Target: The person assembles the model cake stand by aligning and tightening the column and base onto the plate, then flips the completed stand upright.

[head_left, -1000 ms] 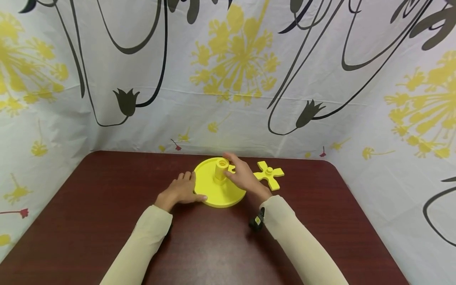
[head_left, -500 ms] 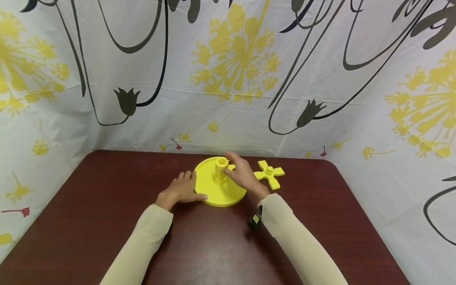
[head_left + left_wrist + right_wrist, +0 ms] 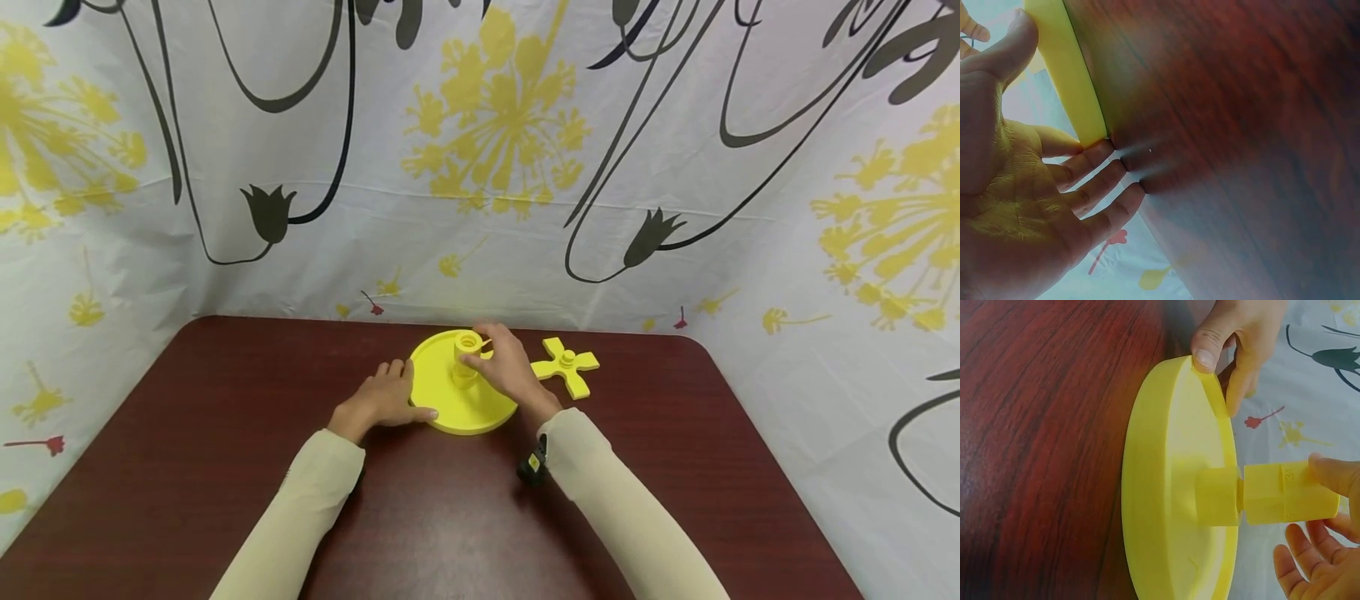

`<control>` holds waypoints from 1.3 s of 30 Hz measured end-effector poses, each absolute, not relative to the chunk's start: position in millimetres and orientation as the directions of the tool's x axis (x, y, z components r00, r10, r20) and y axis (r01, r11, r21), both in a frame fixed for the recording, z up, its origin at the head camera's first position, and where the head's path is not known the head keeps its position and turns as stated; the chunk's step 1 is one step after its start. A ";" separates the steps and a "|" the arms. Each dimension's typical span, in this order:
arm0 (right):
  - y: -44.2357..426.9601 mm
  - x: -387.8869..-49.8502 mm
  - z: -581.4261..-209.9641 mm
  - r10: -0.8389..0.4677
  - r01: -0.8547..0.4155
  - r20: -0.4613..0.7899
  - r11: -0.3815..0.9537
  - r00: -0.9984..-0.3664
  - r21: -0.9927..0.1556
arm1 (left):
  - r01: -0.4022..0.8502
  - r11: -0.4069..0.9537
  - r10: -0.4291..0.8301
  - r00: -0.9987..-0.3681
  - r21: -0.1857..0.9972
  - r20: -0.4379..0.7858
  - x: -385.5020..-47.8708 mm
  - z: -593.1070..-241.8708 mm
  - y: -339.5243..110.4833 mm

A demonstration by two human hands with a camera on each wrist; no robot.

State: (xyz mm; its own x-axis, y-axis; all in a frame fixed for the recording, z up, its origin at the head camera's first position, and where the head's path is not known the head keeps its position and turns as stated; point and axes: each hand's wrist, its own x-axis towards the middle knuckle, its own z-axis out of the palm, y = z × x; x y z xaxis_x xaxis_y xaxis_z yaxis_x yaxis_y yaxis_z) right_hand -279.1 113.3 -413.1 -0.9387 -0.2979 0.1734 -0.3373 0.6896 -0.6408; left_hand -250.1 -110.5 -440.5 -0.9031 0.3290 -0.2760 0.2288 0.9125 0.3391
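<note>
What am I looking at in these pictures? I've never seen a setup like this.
There is no machine here: these are a person's left hand and right hand, both bare. The wide picture is taken from the head, looking forward and down; the other two are taken from the wrists, one for each hand. On the dark table lie a yellow dish and, to its right, a yellow cross. The left hand rests against the dish. The right hand holds a yellow tube atop the stub at the dish's middle.
</note>
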 end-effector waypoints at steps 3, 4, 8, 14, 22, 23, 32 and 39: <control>113.9 -278.9 -412.5 -0.312 -0.316 0.130 0.676 -0.941 -0.666 | 0.231 0.912 0.330 -0.904 0.338 -0.272 -249.9 -440.2 -110.8; 114.2 -278.8 -412.0 -0.319 -0.309 0.114 0.670 -0.941 -0.676 | 0.232 0.912 0.331 -0.904 0.338 -0.271 -249.9 -440.2 -110.9; 114.3 -277.9 -410.3 -0.355 -0.301 0.077 0.633 -0.932 -0.713 | 0.236 0.911 0.334 -0.904 0.338 -0.268 -249.9 -440.4 -111.3; 113.2 -277.7 -410.2 -0.373 -0.326 0.103 0.606 -0.922 -0.725 | 0.234 0.910 0.334 -0.903 0.342 -0.270 -249.8 -440.1 -111.2; 111.3 -279.1 -413.5 -0.327 -0.312 0.124 0.619 -0.937 -0.720 | 0.233 0.909 0.333 -0.904 0.345 -0.267 -249.9 -440.8 -111.4; 110.9 -279.1 -413.9 -0.314 -0.303 0.124 0.624 -0.941 -0.721 | 0.233 0.908 0.334 -0.904 0.347 -0.266 -249.9 -440.9 -111.4; 107.1 -279.1 -417.3 -0.229 -0.255 0.136 0.645 -0.964 -0.721 | 0.232 0.905 0.334 -0.906 0.358 -0.259 -249.4 -440.4 -112.3; 106.8 -277.2 -418.6 -0.223 -0.252 0.137 0.650 -0.965 -0.717 | 0.232 0.902 0.339 -0.904 0.364 -0.263 -248.9 -439.8 -112.3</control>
